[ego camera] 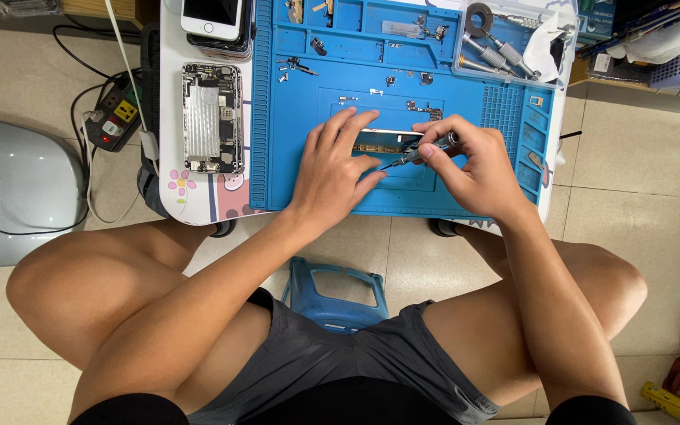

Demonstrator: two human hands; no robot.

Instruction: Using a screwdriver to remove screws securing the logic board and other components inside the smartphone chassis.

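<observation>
Where the view begins, bare knees frame a blue stool (338, 290) on the tiled floor. Beyond it, both hands work over a blue mat (277, 157) covering most of the tabletop (168, 94). Left hand (332, 169) lies flat, fingers spread, pressing down a part (379, 142) at the mat's centre; only its metal edge and some gold contacts show between the hands. Right hand (474, 161) is closed on a screwdriver (423, 149), pinched between thumb and forefinger, tip angled down-left to the part. Left of the mat lies an opened phone (212, 118), insides up. Small screws (391, 79) dot the mat beyond the hands. Farther off, a second phone (211, 17) and a tray (460, 47) of tools. A power strip (116, 118) sits on the floor at left.
</observation>
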